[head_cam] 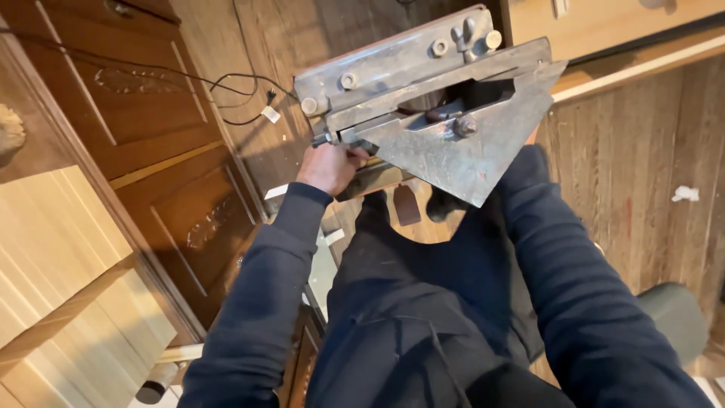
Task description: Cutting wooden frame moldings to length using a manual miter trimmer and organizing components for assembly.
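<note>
We hold a grey metal jig [445, 113] up before our chest, above the wooden floor [649, 151]; its long axis runs from lower left to upper right, with a triangular plate [461, 155] pointing down toward our lap; the left hand [330, 165] grips the jig's lower-left end, fingers [353, 156] curled and clamped on its edge; the right hand lies behind the plate, only its dark sleeve [559, 249] showing, so we cannot tell how its fingers stand; the jig thus lies up and to the right of the left fingers; a dark cabinet [166, 151] and a black cable [242, 83] lie well apart at left.
</note>
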